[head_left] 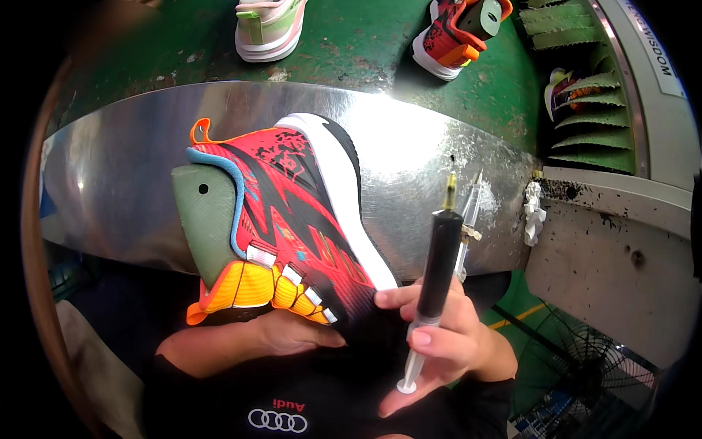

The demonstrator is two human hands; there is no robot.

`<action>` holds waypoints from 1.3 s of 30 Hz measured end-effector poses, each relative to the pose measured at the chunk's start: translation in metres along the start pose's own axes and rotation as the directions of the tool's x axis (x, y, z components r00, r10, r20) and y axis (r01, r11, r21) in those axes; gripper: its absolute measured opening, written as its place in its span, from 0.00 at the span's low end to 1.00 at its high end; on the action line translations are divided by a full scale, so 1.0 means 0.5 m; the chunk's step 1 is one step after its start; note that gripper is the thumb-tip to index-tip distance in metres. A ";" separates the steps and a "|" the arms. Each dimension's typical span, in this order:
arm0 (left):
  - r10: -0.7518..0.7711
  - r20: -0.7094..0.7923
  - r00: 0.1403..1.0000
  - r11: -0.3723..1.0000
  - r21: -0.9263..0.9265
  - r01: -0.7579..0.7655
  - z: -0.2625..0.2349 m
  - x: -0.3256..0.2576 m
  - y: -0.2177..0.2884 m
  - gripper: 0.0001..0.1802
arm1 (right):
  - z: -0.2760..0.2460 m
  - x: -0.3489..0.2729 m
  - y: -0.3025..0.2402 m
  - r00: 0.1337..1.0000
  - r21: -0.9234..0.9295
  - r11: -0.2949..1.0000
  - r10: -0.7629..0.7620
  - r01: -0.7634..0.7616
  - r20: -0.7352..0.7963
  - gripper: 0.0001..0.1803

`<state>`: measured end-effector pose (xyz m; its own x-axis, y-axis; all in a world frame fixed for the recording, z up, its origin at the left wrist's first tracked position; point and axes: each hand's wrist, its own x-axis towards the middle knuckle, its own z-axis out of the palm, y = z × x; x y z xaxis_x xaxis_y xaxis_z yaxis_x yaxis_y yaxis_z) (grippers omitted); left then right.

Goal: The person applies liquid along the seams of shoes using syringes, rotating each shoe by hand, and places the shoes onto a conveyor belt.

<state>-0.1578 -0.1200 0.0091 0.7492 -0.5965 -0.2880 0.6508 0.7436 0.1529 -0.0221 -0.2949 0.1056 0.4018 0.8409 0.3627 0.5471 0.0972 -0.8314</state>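
A red and black sneaker with a white sole lies on its side, its toe toward me. A grey-green shoe last fills its opening, and a yellow-orange tongue shows beside the laces' white loops. My left hand holds the shoe from below at the front, with most fingers hidden behind it. My right hand is closed round a syringe of black fluid, needle upward. Its index fingertip touches the toe edge. Right behind stands a second, clear syringe; whether my hand holds it too, I cannot tell.
A shiny metal plate lies before a green worktop. On the green stand a pale pink-green shoe and another red sneaker. At right, a machine opening has green flaps; crumpled white tissue sits by its edge. A fan is below.
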 end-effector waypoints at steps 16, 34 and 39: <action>0.427 -0.375 0.823 0.904 0.177 -0.389 0.107 -0.118 0.033 0.38 | -0.077 -0.226 0.067 0.718 0.078 0.997 0.068 -0.019 -0.693 0.60; 0.796 0.458 0.396 -0.472 0.879 -0.068 0.273 -0.024 0.211 0.30 | -0.071 -0.291 0.067 0.536 0.157 0.964 0.251 -0.216 -0.806 0.60; 0.697 0.587 0.412 -0.614 0.785 -0.081 0.289 0.008 0.219 0.30 | -0.075 -0.292 0.066 0.554 0.151 0.956 0.270 -0.252 -0.787 0.60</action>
<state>-0.0660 -0.0844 0.1611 0.8344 0.0951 0.5429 -0.3635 -0.6454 0.6718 -0.0352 -0.4346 0.0409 0.9487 0.0728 0.3077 0.3110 -0.0391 -0.9496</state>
